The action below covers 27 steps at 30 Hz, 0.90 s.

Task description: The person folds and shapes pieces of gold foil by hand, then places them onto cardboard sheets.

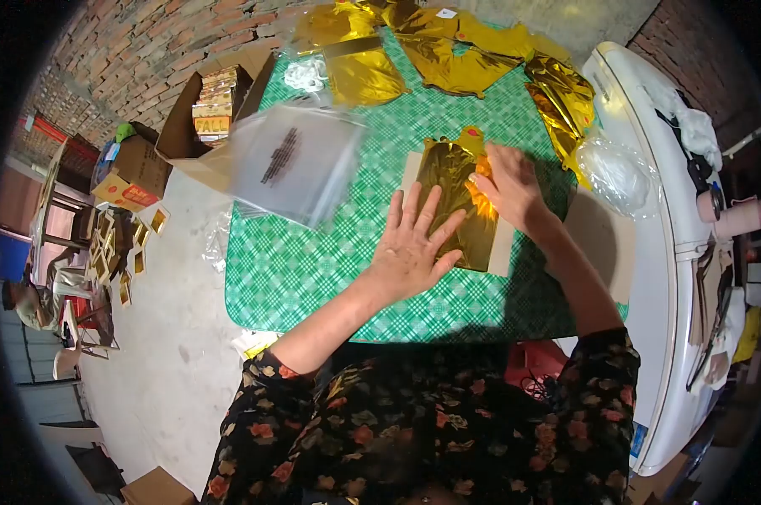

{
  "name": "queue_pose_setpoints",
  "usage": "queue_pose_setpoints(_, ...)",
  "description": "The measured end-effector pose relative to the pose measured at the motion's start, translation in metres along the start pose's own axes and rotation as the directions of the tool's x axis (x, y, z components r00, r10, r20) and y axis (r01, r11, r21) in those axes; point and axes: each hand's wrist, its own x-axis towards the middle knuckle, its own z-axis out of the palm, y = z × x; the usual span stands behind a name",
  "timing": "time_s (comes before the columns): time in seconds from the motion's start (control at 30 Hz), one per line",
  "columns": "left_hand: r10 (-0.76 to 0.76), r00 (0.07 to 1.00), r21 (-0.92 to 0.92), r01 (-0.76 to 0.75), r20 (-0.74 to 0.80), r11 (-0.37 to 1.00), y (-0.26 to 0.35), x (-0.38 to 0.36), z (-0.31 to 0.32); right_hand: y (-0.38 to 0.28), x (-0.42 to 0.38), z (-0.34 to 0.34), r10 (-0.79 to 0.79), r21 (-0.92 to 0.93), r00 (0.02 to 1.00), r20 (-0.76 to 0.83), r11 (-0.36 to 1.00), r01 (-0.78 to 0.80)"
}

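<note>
A flat gold foil balloon (449,181) lies on a piece of cardboard (499,257) on the table. My left hand (410,252) rests palm down across its lower left part, fingers spread. At its upper right, my right hand (508,187) has its fingers curled on a crumpled, bright orange-gold edge of the foil. A yellow end with a red spot (472,132) sticks out at the balloon's top.
More gold foil balloons (456,63) lie along the table's far side. A stack of clear plastic bags (296,164) overlaps the left edge. A bag of white string (614,177) is at right, beside a white appliance (650,252). An open carton (191,147) stands left.
</note>
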Motion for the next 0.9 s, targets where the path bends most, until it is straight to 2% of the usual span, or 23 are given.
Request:
queue_pose_setpoints(0.1,-0.002,1.0,-0.005,0.002,-0.01,1.0,0.0,0.001,0.001,-0.01,0.023,0.0,0.141,-0.122,0.974,0.176,0.985,-0.12)
queue_pose_setpoints(0.2,-0.003,1.0,-0.001,0.003,0.003,1.0,0.001,0.0,-0.002,-0.014,0.036,0.011,0.167,-0.122,0.96,0.223,0.982,-0.143)
queue_pose_setpoints(0.3,-0.007,1.0,0.0,0.007,0.001,1.0,0.0,0.0,0.0,-0.011,0.039,0.014,0.125,-0.109,0.972,0.197,0.988,-0.104)
queue_pose_setpoints(0.4,-0.008,1.0,-0.003,0.008,0.002,1.0,0.001,0.0,-0.003,0.002,0.049,0.019,0.177,0.004,0.912,0.371,0.981,-0.192)
queue_pose_setpoints(0.5,-0.002,1.0,-0.02,0.002,-0.01,1.0,0.0,0.0,-0.001,0.027,0.046,0.027,-0.03,0.21,0.959,0.283,0.977,-0.031)
queue_pose_setpoints(0.6,-0.004,0.999,-0.023,0.003,-0.033,1.0,0.0,0.0,-0.002,0.036,0.044,0.033,-0.126,0.295,0.987,0.098,0.951,0.093)
queue_pose_setpoints(0.7,-0.013,1.0,-0.012,0.013,0.0,1.0,0.001,0.0,-0.004,0.02,0.053,0.009,0.098,0.503,0.92,0.379,0.813,-0.294)
queue_pose_setpoints(0.73,-0.011,1.0,-0.013,0.011,-0.016,1.0,0.001,0.0,-0.003,0.024,0.052,0.013,0.044,0.516,0.941,0.335,0.827,-0.223)
queue_pose_setpoints(0.9,-0.001,0.998,-0.035,-0.001,-0.062,0.999,-0.001,-0.001,-0.002,0.017,0.058,-0.003,0.026,0.569,0.959,0.281,0.8,-0.188)
